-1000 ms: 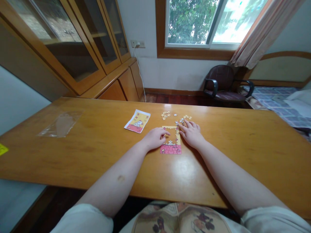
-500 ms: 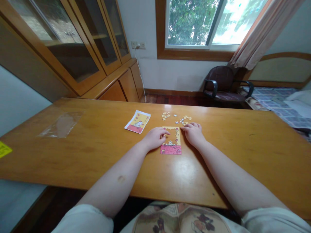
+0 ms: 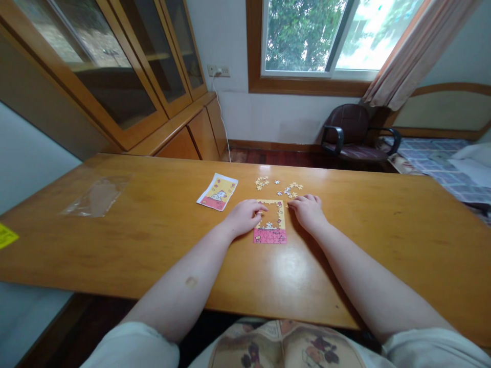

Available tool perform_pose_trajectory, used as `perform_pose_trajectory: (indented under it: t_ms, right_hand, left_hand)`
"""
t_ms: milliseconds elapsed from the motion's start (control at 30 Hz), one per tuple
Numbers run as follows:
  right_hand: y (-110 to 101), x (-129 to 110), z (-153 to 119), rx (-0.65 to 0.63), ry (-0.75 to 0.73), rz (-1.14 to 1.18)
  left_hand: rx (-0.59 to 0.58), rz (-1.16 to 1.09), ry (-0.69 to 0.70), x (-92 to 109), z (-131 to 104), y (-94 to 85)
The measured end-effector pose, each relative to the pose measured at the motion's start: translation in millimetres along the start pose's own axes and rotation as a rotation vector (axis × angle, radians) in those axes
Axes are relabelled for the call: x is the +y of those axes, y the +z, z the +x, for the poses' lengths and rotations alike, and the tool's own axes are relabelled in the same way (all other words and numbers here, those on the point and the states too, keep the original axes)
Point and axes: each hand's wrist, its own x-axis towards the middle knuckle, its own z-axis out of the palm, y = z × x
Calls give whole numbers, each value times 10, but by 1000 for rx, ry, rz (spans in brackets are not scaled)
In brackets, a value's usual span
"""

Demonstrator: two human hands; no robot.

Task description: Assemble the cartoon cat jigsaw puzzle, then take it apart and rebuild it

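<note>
Right hand [image 3: 308,213]: palm down beside the puzzle's upper right corner, fingers bent, fingertips low to the worktop [image 3: 153,245]. Possibly a small yellow piece at the fingertips; too small from where I stand to tell if it's pinched or just touched.

Left hand [image 3: 245,217]: laid over the puzzle's left edge, loosely open, nothing gripped that I can see. Index finger reaches out over the gap in the middle, thumb below it.

Puzzle [image 3: 270,236]: flat on the worktop between the hands, part assembled. Pink rows filled at the near end, yellow border round the rest, a few white bits standing up from the pink, bare wood showing through the middle.

Just past the puzzle, loose pieces: left cluster [image 3: 261,182], mostly yellow; single piece [image 3: 276,182] on its own; right cluster [image 3: 294,187], yellow and white, near the right hand.

Card [image 3: 218,192] lies tilted to the person's left of the puzzle, yellow over pink with a white figure. Clear bag [image 3: 97,197] farther left, flat. Yellow label [image 3: 6,235] at the far left.

Beyond the worktop: cabinet [image 3: 180,145] on the left, chair [image 3: 349,128] and bed [image 3: 429,158] on the right.
</note>
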Motion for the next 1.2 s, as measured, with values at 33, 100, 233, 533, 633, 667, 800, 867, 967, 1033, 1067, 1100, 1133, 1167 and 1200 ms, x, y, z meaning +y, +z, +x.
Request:
perform_pose_trajectory:
  t_ms: [33,100,233,533,633,667,800,867,967,1033,1067,1100,1133,1167,1200]
  right_hand:
    - [-12,-8,-2,-13,13,-16]
    - [-37,-24,-8,-33,27,-42]
    - [-70,-53,-22,-63,71,-55]
    - [-131,-82,-16,-102,198,21]
    - [-167,-109,-37,-23,145,165]
    - [-177,-138,-57,-4,106,240]
    - [-167,-354,-189,-106,-55,514]
    - [-129,-475,-255,-172,-91,569]
    - [-58,-595,-312,-199,-153,566]
    - [-26,-627,-323,-183,-199,521]
    - [-20,-634,-325,-172,-220,490]
    - [-24,-638,-328,-161,-237,455]
    - [-39,-641,-332,-152,-252,416]
    - [-64,-645,-341,-144,-259,374]
    - [-101,-651,-353,-139,-264,328]
  left_hand:
    - [1,0,1,-1,0,1]
    - [2,-1,2,-4,-1,3]
    - [5,-3,-6,-14,2,3]
    - [3,-2,-20,-30,3,-7]
    - [21,-1,-30,-56,2,-10]
    - [29,3,-39,-69,3,-10]
    - [75,2,-90,-126,17,8]
    - [99,-17,-116,-151,25,26]
    - [118,-37,-146,-172,34,55]
    - [125,-44,-156,-176,39,70]
    - [127,-48,-157,-176,41,75]
    - [128,-50,-157,-175,44,78]
    - [126,-49,-157,-174,46,77]
    - [123,-46,-158,-175,48,73]
    - [117,-37,-158,-178,48,65]
